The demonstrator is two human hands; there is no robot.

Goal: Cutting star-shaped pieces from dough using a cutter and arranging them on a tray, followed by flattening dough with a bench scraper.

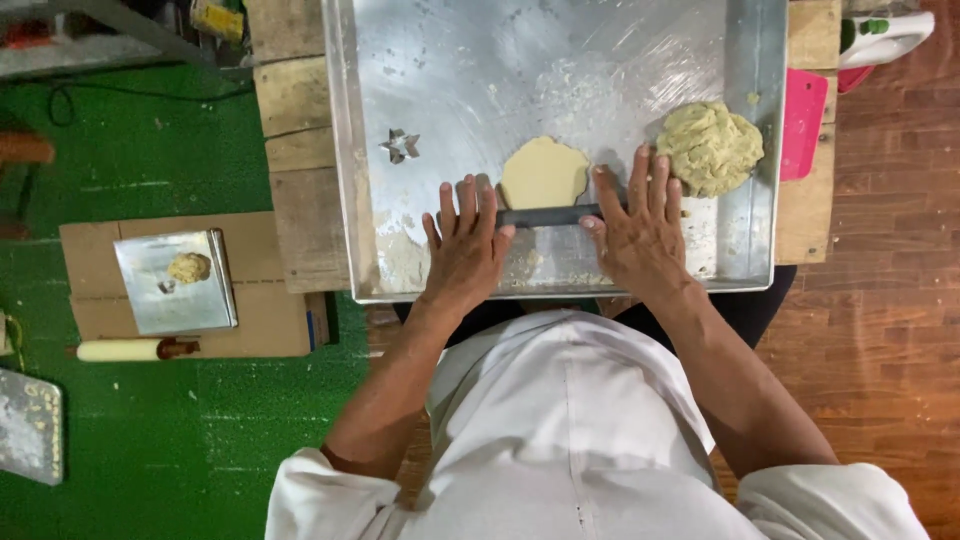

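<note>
A large metal tray (360, 150) lies on a wooden table. On it sits a flat pale disc of dough (543, 172). A dark rolling rod (545, 216) lies across the near edge of the disc. My left hand (462, 245) presses flat on the rod's left end, fingers spread. My right hand (640, 225) presses flat on its right end. A rough lump of dough (711, 147) rests just beyond my right fingertips. A star-shaped metal cutter (400, 146) stands apart on the tray's left side.
A pink scraper (803, 122) lies right of the tray. On the green floor at left, cardboard (265, 310) holds a small metal tray (176, 282) with a dough piece, and a white rolling pin (125, 350). Wooden flooring is at right.
</note>
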